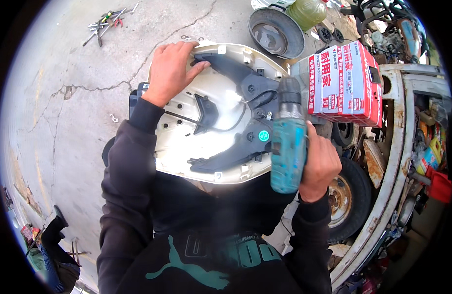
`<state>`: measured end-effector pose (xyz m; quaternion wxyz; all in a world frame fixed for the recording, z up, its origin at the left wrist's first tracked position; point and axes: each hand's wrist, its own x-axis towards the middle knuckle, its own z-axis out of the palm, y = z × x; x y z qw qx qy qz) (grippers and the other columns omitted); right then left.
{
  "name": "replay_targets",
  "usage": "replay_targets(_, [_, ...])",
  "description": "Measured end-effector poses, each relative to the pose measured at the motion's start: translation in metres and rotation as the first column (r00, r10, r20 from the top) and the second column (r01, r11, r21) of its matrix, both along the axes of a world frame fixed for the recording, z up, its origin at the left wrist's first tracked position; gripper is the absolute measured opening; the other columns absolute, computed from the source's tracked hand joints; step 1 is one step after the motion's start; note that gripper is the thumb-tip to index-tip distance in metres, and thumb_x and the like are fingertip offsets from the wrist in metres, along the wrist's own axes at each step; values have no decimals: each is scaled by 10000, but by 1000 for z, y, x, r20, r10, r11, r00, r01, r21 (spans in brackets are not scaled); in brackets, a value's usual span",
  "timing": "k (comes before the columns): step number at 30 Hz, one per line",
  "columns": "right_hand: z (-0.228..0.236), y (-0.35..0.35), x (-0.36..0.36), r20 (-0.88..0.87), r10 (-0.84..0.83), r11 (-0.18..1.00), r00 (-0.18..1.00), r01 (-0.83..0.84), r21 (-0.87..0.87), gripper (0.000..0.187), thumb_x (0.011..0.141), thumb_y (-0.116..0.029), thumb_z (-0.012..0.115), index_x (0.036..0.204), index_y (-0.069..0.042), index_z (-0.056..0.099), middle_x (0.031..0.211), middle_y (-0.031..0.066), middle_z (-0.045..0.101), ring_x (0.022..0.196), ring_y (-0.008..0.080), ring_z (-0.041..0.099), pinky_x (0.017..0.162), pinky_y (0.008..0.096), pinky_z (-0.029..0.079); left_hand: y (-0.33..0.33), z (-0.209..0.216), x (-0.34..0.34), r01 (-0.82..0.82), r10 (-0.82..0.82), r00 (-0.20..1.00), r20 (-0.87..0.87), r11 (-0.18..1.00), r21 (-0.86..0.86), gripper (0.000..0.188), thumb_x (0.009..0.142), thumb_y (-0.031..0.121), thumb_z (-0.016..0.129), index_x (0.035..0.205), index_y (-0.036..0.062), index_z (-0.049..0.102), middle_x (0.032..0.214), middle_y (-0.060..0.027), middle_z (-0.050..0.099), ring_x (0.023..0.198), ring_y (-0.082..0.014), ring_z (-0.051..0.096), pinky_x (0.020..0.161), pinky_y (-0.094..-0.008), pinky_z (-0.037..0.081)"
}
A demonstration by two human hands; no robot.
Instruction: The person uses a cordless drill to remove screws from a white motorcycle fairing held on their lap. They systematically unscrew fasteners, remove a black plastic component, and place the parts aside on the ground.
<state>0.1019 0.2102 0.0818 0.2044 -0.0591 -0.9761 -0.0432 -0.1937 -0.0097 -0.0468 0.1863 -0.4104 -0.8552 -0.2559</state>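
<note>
Because the white panel (pixel 176 143) is curved and laid hollow side up, apparently across the lap, its inner face is left exposed, and the dark trim (pixel 229 155) set inside it can be reached from above. The rim at the panel's far left is gripped by the left grip (pixel 175 67): the fingers are laid over the outer edge and the thumb is hooked inside, presumably so that the shell is kept from rocking or turning.

Around the teal drill (pixel 288 152) the right grip (pixel 321 160) is closed. The tool is held over the panel's right end, its chuck directed away from the body, a pose probably chosen so that force can be countered by the opposite hand. The drill is slightly blurred, and whether anything is being touched by its tip cannot be told; the trigger is hidden too.

Beyond the panel's right end, a red-and-white box (pixel 334 87) is placed near the drill, with a metal basin (pixel 290 30) farther off. Hand tools (pixel 108 23) are gathered on the cracked ground (pixel 88 161), well apart from the panel, perhaps so that elbow room is preserved while they are kept in sight.
</note>
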Motion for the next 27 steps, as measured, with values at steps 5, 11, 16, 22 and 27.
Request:
replay_targets(5, [-32, -19, -32, 103, 72, 982, 992, -89, 166, 289, 862, -77, 677, 1141, -40, 744, 744, 32, 509, 689, 214, 573, 654, 360, 494, -1, -6, 0, -3, 2, 999, -37, 1000, -18, 494, 955, 409, 764, 1297, 69, 654, 1069, -102, 702, 1042, -321, 664, 1017, -446, 460])
replay_targets(11, [-51, -21, -39, 131, 80, 986, 988, -97, 132, 326, 861, -96, 681, 1178, -41, 733, 755, 38, 535, 713, 220, 593, 656, 364, 501, 2, -7, 2, -9, 8, 999, -37, 1000, -24, 508, 959, 403, 762, 1313, 59, 644, 1040, -111, 696, 1024, -332, 660, 1024, -450, 462])
replay_targets(16, [-31, -31, -24, 202, 85, 996, 976, -78, -43, 401, 812, -66, 661, 1206, -22, 720, 762, 65, 545, 716, 255, 603, 660, 380, 497, 3, -3, 4, -26, 23, 996, -86, 999, -30, 506, 953, 391, 769, 1313, 57, 644, 1034, -109, 693, 1003, -322, 653, 1000, -446, 465])
replay_targets(22, [20, -13, 19, 242, 80, 785, 967, 88, -613, 415, 821, -172, 780, 1183, 19, 713, 829, 168, 694, 701, 352, 685, 654, 357, 535, 3, -1, 7, 19, -19, 1000, 0, 999, 34, 484, 931, 328, 797, 1299, 49, 652, 1021, -105, 688, 1003, -308, 647, 986, -436, 471])
replay_targets(27, [40, 3, 33, 336, -102, 393, 936, 349, -851, 328, 926, -16, 812, 1238, 26, 719, 1035, 68, 779, 802, 115, 703, 741, 297, 570, -2, 9, 17, 20, -18, 1000, -20, 998, 64, 467, 889, 319, 820, 1235, 52, 657, 995, -88, 676, 988, -296, 644, 1010, -446, 457])
